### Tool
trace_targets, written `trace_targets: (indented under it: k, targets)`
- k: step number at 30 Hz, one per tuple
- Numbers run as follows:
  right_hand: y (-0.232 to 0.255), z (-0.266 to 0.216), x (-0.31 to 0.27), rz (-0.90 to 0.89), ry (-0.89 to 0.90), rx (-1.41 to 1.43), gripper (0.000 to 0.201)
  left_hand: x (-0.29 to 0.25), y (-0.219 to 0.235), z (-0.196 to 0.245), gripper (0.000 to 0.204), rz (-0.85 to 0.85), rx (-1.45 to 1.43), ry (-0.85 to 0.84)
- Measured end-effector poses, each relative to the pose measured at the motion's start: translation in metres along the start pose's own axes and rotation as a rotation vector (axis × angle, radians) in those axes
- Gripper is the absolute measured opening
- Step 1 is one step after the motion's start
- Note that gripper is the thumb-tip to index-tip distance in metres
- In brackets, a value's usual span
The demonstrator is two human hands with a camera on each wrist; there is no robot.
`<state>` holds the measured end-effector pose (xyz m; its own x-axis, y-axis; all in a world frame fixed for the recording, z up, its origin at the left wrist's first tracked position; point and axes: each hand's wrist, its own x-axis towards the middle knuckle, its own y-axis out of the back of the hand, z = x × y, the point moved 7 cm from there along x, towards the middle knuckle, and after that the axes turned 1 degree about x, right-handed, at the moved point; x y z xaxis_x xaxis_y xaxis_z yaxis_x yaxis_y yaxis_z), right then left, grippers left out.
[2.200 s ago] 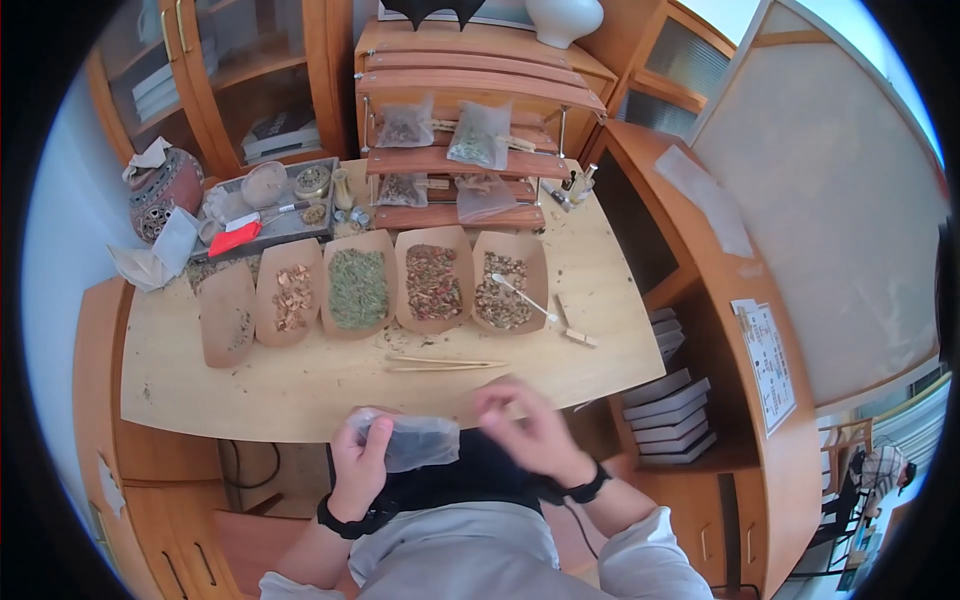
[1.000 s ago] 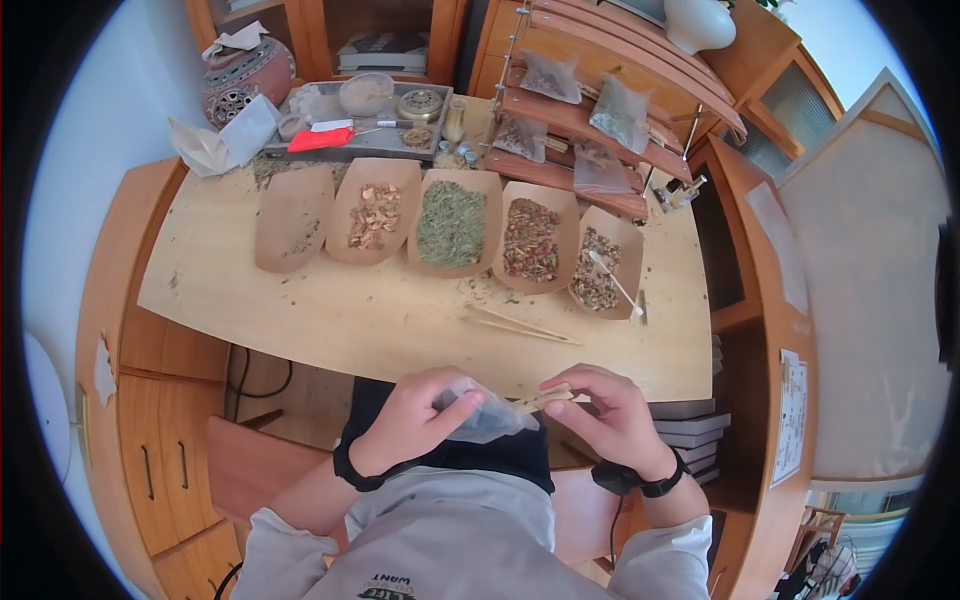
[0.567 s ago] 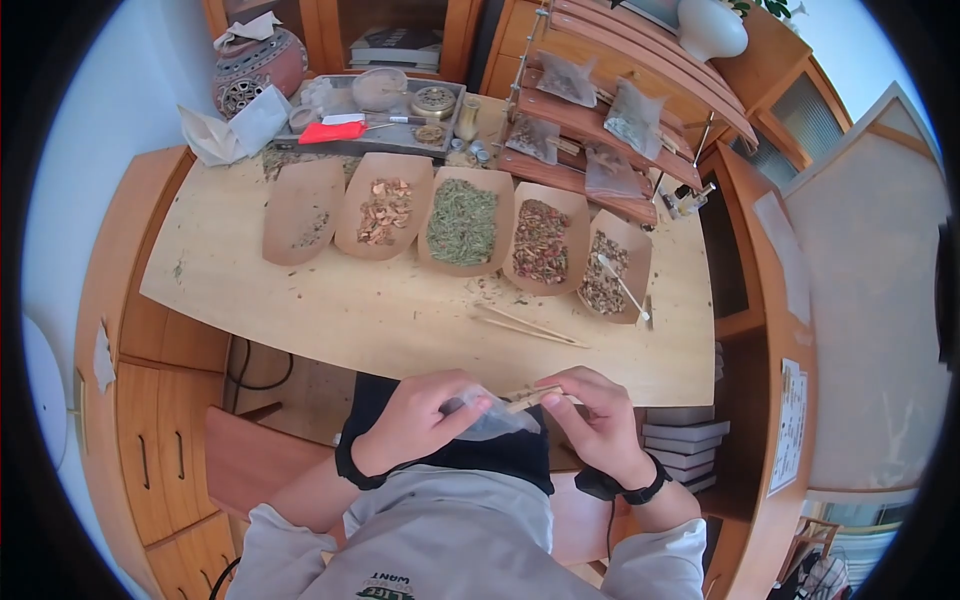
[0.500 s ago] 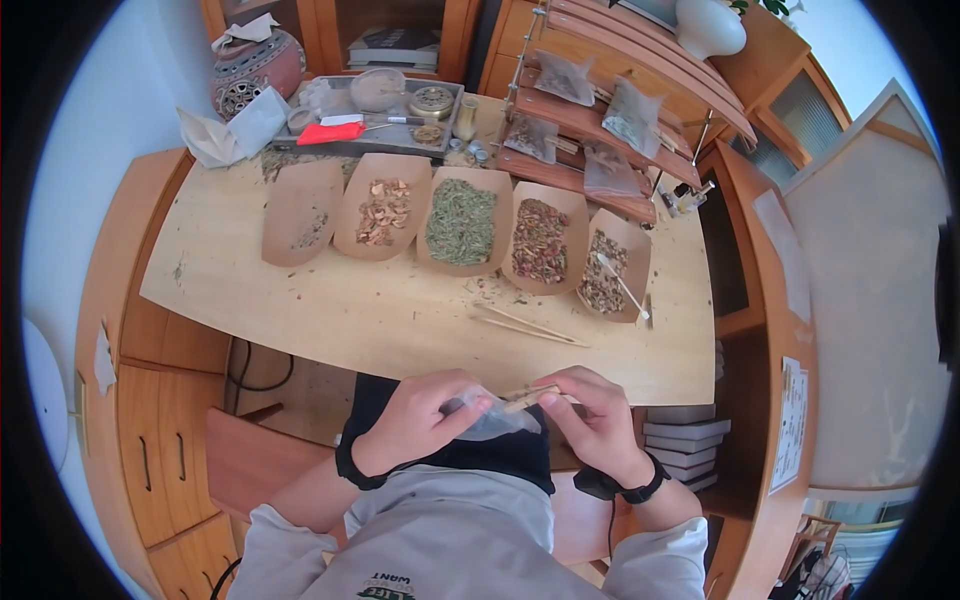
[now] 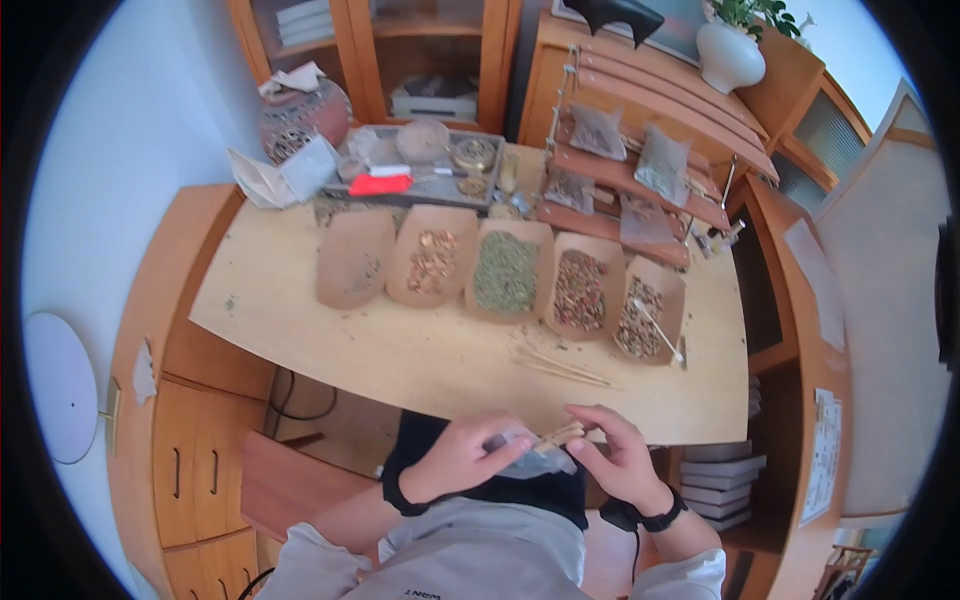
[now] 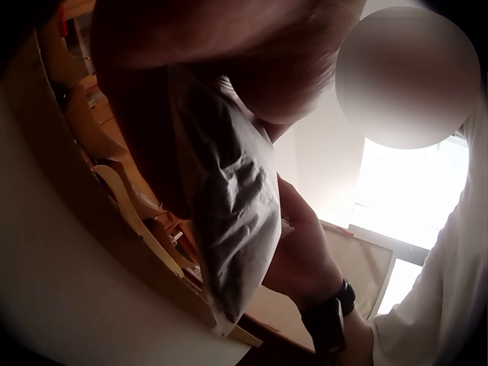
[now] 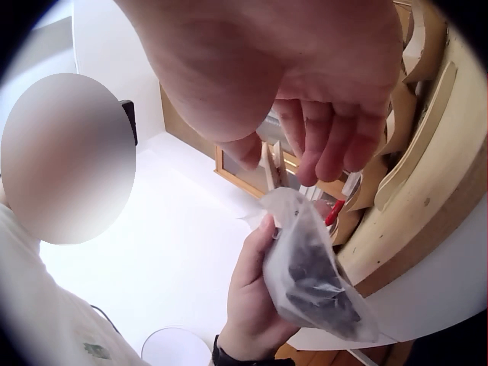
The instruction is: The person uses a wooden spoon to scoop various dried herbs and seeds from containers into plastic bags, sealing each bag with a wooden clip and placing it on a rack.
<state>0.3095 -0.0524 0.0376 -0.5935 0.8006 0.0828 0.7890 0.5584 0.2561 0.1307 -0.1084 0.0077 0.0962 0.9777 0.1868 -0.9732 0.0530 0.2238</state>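
Note:
My left hand [image 5: 462, 462] holds a translucent bag [image 5: 538, 464] between thumb and fingers, over my lap in front of the table. Dark contents show through the bag [image 7: 313, 284] in the right wrist view. A wooden clothespin [image 5: 560, 436] sits at the folded top of the bag, its two legs pointing toward my right hand [image 5: 628, 458]. The right thumb and fingers are spread on either side of the clothespin [image 7: 271, 166], with a gap between them and its legs.
Several paper trays with dried herbs, including a green-filled tray [image 5: 506, 274], line the table [image 5: 300, 330]. Bamboo tweezers [image 5: 562, 366] lie in front. A wooden rack [image 5: 640, 185] with clipped bags stands behind. A grey tray [image 5: 430, 190] holds containers and a red cloth-like piece.
My right hand has come to the bag with the clothespin, and its fingers have now spread away from the clothespin. The left hand keeps the bag. The head view has shifted.

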Motion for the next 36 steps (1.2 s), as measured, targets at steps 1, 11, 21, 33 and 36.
trace_targets:
  k: [1, 11, 21, 33, 36]
  targets:
    - [0.002, 0.002, -0.001, 0.017, -0.008, 0.038, 0.034, -0.001, 0.001, -0.003, 0.012, -0.014, -0.026, 0.042]
    - [-0.021, -0.004, -0.006, -0.216, 0.040, -0.051, 0.035, 0.010, -0.003, 0.006, 0.013, 0.001, -0.030, -0.007]
    - [0.088, -0.004, 0.013, 0.211, -0.150, 0.265, 0.027, 0.003, 0.038, -0.014, 0.024, 0.262, -0.066, -0.033]
    - [0.220, 0.113, 0.142, 0.552, -0.301, 0.689, 0.028, -0.009, 0.075, -0.063, 0.014, 0.508, 0.161, -0.049]
    - [0.222, 0.118, 0.173, 0.565, -0.283, 0.638, 0.025, -0.006, 0.076, -0.035, 0.012, 0.495, 0.294, -0.103]
